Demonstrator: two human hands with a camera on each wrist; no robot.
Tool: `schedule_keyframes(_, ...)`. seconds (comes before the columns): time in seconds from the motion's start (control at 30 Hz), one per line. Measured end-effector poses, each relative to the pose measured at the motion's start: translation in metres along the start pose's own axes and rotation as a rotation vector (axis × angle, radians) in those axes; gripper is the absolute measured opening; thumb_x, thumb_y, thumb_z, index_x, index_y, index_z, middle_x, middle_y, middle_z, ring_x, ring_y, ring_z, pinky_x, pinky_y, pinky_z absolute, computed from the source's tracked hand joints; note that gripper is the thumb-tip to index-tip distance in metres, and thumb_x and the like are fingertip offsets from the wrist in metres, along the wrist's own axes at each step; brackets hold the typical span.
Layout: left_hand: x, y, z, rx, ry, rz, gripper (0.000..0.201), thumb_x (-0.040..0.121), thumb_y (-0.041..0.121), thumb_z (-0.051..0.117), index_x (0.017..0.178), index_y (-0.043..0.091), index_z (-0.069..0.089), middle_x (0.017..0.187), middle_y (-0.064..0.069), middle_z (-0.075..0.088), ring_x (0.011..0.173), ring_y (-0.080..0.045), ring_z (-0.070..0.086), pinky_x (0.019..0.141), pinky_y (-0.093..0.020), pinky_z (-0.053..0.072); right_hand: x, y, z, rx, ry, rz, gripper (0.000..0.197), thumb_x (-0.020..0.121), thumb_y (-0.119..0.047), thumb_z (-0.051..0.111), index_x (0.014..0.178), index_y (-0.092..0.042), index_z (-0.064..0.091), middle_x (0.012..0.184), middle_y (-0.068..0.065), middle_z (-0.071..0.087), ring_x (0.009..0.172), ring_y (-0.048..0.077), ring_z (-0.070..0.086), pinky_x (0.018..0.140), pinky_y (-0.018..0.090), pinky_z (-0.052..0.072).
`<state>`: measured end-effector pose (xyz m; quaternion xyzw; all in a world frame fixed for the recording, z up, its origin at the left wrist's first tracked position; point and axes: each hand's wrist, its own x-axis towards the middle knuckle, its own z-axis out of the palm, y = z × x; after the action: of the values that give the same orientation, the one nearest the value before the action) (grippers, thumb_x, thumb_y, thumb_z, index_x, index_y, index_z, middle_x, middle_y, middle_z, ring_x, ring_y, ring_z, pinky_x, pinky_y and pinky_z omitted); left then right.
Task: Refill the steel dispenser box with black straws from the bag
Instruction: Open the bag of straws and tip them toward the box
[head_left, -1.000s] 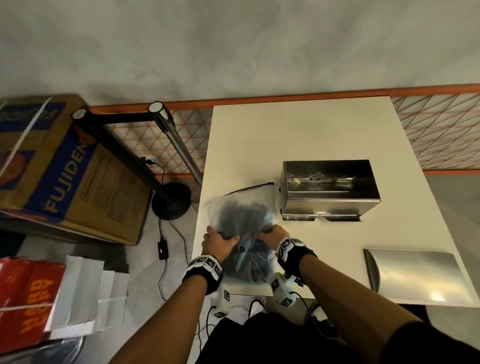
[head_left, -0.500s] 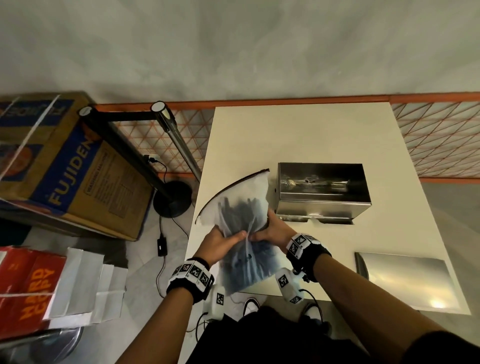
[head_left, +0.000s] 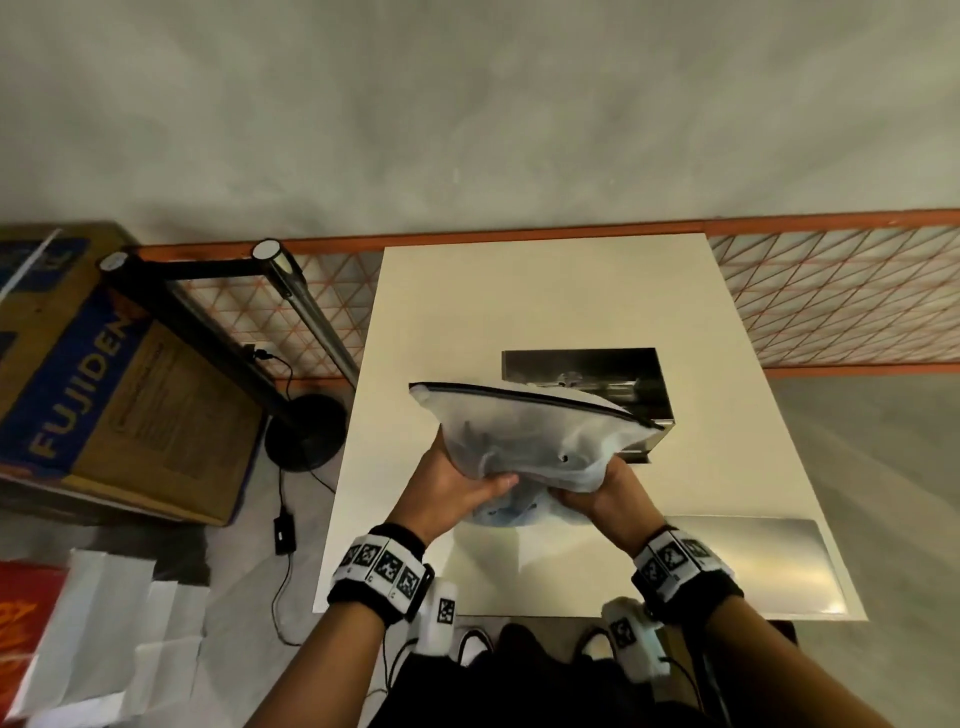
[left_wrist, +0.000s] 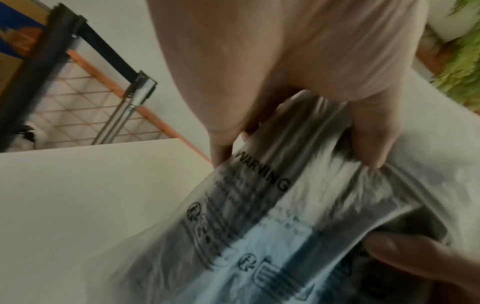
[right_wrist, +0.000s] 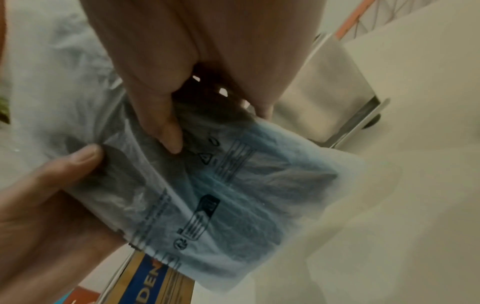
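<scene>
- The bag (head_left: 524, 436), lying low at the table's near edge a second ago, is now being lifted to the centre of the frame, its zip edge turned toward the steel dispenser box (head_left: 613, 384) behind it.
- The left hand (head_left: 452, 488) is gripping the bag's lower left part; the right hand (head_left: 605, 493) is pinching its lower right.
- The black straws (right_wrist: 233, 185) are showing dark inside, still unpoured.
- The zip looks closed, so opening it probably comes next.
- The steel lid (head_left: 753, 566) is lying at lower right on the table (head_left: 519, 301).
</scene>
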<state>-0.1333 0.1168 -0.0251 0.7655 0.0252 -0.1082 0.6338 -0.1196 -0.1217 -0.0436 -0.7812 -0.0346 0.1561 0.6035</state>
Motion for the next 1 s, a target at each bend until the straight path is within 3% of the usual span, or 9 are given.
schedule_keyframes(0.13, 0.001, -0.001, 0.01, -0.004, 0.02, -0.06, 0.073, 0.068, 0.046, 0.094, 0.125, 0.031, 0.051, 0.12, 0.003, 0.07, 0.118, -0.013, 0.065, 0.106, -0.04, 0.053, -0.014, 0.008, -0.024, 0.06, 0.064, 0.083, 0.027, 0.073, -0.031, 0.088, 0.084, -0.011, 0.072, 0.073, -0.001, 0.074, 0.065, 0.017, 0.069, 0.064, 0.036, 0.056)
schedule_keyframes(0.27, 0.006, 0.002, 0.02, 0.057, 0.083, -0.067, 0.077, 0.063, 0.067, 0.089, 0.124, 0.038, 0.052, 0.122, 0.004, 0.07, 0.116, -0.014, 0.066, 0.105, -0.045, 0.053, -0.023, -0.004, -0.035, 0.376, 0.183, 0.034, 0.022, 0.079, -0.019, 0.08, 0.094, -0.004, 0.075, 0.094, 0.016, 0.075, 0.091, 0.035, 0.071, 0.083, 0.043, 0.058)
schedule_keyframes(0.33, 0.013, 0.009, 0.022, 0.079, 0.128, -0.045, 0.072, 0.067, 0.062, 0.09, 0.123, 0.03, 0.056, 0.119, -0.002, 0.071, 0.113, -0.021, 0.068, 0.102, -0.048, 0.054, -0.02, -0.012, -0.037, 0.452, 0.262, 0.033, 0.009, 0.08, -0.013, 0.076, 0.087, -0.007, 0.074, 0.09, 0.015, 0.075, 0.089, 0.03, 0.071, 0.078, 0.035, 0.057)
schedule_keyframes(0.47, 0.023, 0.025, 0.023, 0.124, 0.146, 0.025, 0.037, 0.082, 0.008, 0.083, 0.111, 0.026, 0.069, 0.108, 0.005, 0.077, 0.107, -0.008, 0.07, 0.095, -0.028, 0.054, -0.011, -0.023, -0.042, 0.33, 0.295, -0.031, 0.005, 0.089, -0.008, 0.07, 0.087, -0.009, 0.074, 0.088, 0.011, 0.075, 0.087, 0.026, 0.071, 0.079, 0.035, 0.058)
schedule_keyframes(0.6, 0.024, 0.021, 0.023, 0.32, 0.233, -0.019, 0.011, 0.09, 0.021, 0.079, 0.08, 0.021, 0.075, 0.078, 0.004, 0.077, 0.077, -0.009, 0.072, 0.075, -0.03, 0.055, -0.002, -0.012, -0.047, 0.406, 0.425, 0.045, 0.007, 0.088, -0.015, 0.072, 0.093, -0.011, 0.073, 0.089, 0.007, 0.076, 0.092, 0.029, 0.071, 0.085, 0.042, 0.057)
schedule_keyframes(0.7, 0.022, 0.016, 0.015, 0.272, 0.322, -0.088, 0.015, 0.091, 0.022, 0.079, 0.097, 0.013, 0.068, 0.084, 0.005, 0.074, 0.08, -0.012, 0.071, 0.078, -0.034, 0.055, -0.002, -0.011, -0.056, 0.451, 0.463, -0.014, 0.01, 0.093, -0.016, 0.066, 0.103, -0.015, 0.067, 0.095, 0.011, 0.071, 0.088, 0.02, 0.064, 0.078, 0.041, 0.052)
schedule_keyframes(0.8, 0.019, 0.031, 0.012, 0.239, 0.424, -0.057, 0.05, 0.088, 0.012, 0.08, 0.129, 0.018, 0.052, 0.102, 0.004, 0.069, 0.094, -0.012, 0.068, 0.091, -0.033, 0.054, -0.001, -0.018, -0.065, 0.424, 0.449, -0.07, 0.006, 0.098, -0.014, 0.06, 0.097, -0.018, 0.065, 0.096, 0.015, 0.068, 0.084, 0.021, 0.06, 0.068, 0.04, 0.049)
schedule_keyframes(0.93, 0.028, 0.061, 0.016, 0.492, 0.506, 0.274, 0.07, 0.084, 0.009, 0.081, 0.144, 0.011, 0.045, 0.134, -0.003, 0.053, 0.125, -0.014, 0.051, 0.108, -0.029, 0.041, 0.005, -0.021, -0.069, 0.343, 0.41, -0.106, 0.011, 0.098, -0.013, 0.059, 0.089, -0.012, 0.066, 0.082, 0.006, 0.065, 0.075, 0.017, 0.055, 0.064, 0.033, 0.043)
schedule_keyframes(1.0, 0.035, 0.075, 0.028, 0.731, 0.435, 0.437, 0.058, 0.087, 0.016, 0.077, 0.139, 0.012, 0.052, 0.135, -0.006, 0.055, 0.127, -0.02, 0.05, 0.115, -0.044, 0.039, 0.006, -0.022, -0.071, 0.307, 0.396, -0.125, 0.011, 0.097, -0.013, 0.061, 0.089, -0.012, 0.068, 0.081, 0.006, 0.066, 0.074, 0.016, 0.056, 0.065, 0.032, 0.043)
